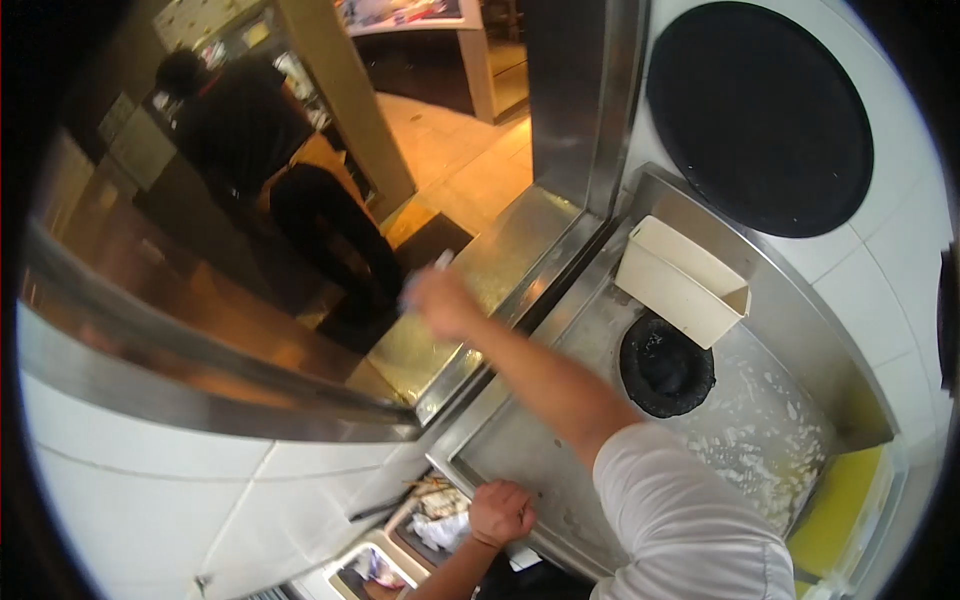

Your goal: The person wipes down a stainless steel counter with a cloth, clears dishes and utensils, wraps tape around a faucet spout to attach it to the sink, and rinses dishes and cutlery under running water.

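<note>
My right hand point(440, 303) is stretched out over the wet steel ledge point(520, 235) of the opening. Its fingers are closed round a pale, cloth-like thing point(445, 259), blurred and mostly covered by the hand. Down by the near edge of the steel sink counter point(540, 440), my left hand point(502, 512) is curled into a fist, and nothing shows in it. Beyond my right arm, a black rubber ring point(667, 367) lies on the counter beside an off-white rectangular bin point(680, 283).
A large round black tray point(760, 118) leans on the tiled wall. White suds cover the counter near a yellow-sided container point(840, 500). Bins with refuse point(430, 525) stand below left. Through the opening, a person in dark clothes point(290, 170) stands turned away.
</note>
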{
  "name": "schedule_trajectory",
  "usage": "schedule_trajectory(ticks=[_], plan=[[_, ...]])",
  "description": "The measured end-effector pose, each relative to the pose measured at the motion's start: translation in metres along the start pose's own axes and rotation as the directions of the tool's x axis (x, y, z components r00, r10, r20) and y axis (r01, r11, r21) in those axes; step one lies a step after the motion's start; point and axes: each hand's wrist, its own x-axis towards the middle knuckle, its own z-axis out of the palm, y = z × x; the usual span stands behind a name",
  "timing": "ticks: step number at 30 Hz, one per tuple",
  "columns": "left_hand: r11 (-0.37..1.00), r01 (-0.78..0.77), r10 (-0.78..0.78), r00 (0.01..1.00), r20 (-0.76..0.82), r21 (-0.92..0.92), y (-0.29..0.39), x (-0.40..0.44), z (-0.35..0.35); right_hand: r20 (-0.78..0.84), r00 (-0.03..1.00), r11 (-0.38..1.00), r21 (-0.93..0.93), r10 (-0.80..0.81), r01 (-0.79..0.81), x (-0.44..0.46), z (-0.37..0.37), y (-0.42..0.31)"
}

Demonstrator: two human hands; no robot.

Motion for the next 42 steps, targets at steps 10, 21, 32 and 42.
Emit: schedule_trajectory(ticks=[10,21,32,42], plan=[[1.0,-0.007,0.007,1.0,-0.001,0.005,-0.002,0.009,-0.005,-0.049,0.974,0.972,0.099,0.219,-0.214,-0.021,-0.061,0.116],[0.999,-0.045,0.045,0.999,-0.004,0.017,-0.001,0.01,-0.005,-0.303,0.685,0.721,0.01,0.662,-0.693,-0.123,-0.024,-0.032],[0.999,-0.033,0.032,0.999,0.034,0.007,0.0,0.004,0.001,-0.477,0.6,0.65,-0.075,0.642,-0.756,-0.134,-0.098,0.127],[0.996,-0.082,0.08,0.996,0.05,0.045,0.003,0.008,0.0,-0.351,0.929,0.949,0.314,0.121,-0.006,-0.23,-0.047,-0.148]])
